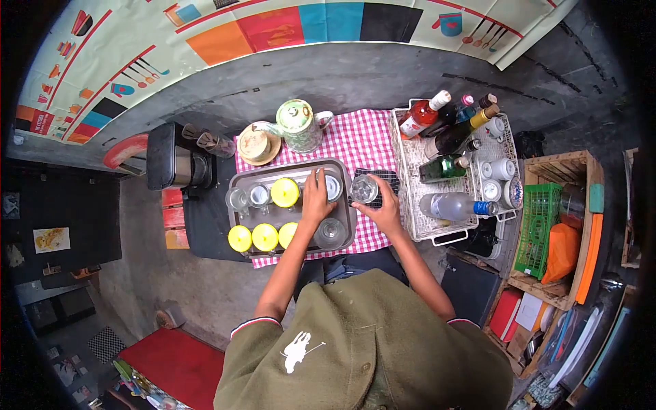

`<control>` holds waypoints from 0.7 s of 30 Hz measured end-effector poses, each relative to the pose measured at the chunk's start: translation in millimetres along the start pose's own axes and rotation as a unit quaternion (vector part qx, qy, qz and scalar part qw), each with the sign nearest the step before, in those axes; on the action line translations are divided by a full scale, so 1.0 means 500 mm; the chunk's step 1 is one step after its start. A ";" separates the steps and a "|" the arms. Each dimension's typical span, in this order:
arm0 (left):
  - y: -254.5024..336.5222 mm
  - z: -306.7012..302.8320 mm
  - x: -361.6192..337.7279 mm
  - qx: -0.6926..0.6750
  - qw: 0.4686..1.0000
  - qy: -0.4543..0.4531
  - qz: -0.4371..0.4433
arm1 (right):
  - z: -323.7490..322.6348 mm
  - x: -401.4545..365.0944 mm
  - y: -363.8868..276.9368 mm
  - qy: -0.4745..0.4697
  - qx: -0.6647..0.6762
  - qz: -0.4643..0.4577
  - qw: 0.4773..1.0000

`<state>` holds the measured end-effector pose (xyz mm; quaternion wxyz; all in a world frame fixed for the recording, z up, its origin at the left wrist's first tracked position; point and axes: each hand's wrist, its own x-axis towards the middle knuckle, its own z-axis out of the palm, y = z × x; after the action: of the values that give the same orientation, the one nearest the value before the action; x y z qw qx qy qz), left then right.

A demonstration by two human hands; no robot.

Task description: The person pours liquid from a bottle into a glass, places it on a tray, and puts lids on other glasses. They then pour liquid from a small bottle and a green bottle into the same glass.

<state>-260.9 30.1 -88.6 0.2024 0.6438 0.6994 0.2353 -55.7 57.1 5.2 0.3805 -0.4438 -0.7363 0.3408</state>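
Note:
A brown tray (292,166) lies on a red-and-white checked cloth (369,140). On it stand several cups with yellow lids (264,237), clear glasses (237,199) at its left end and a wide clear glass (330,233) at its lower right. My left hand (316,198) is over the tray, beside a white-rimmed cup (333,188); whether its fingers grip that cup is unclear. My right hand (384,208) has its thumb and fingers round a clear glass (363,189), just right of the tray, by a dark checked cloth (387,179).
A patterned teapot (298,126) and a stack of light dishes (258,145) stand behind the tray. At the right, a white wicker basket (417,222) holds bottles and cups. Wooden crates (581,164) are farther right, a black-and-steel appliance (164,157) at the left.

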 end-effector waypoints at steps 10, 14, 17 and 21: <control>-0.020 0.012 0.000 -0.064 0.998 0.018 0.007 | 0.005 0.007 0.004 0.007 0.004 -0.004 1.000; -0.022 0.008 0.003 -0.091 0.996 0.010 0.005 | 0.003 0.007 0.003 0.012 0.013 -0.003 1.000; -0.025 0.005 0.001 -0.099 0.995 0.008 0.013 | 0.002 0.005 -0.001 0.017 0.010 -0.002 1.000; -0.022 0.001 -0.005 -0.127 0.991 0.012 0.031 | 0.002 -0.006 -0.003 0.018 0.006 0.011 1.000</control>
<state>-269.2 26.9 -95.7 0.2672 0.6311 0.6460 0.3362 -56.3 53.5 5.3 0.3927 -0.4554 -0.7225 0.3412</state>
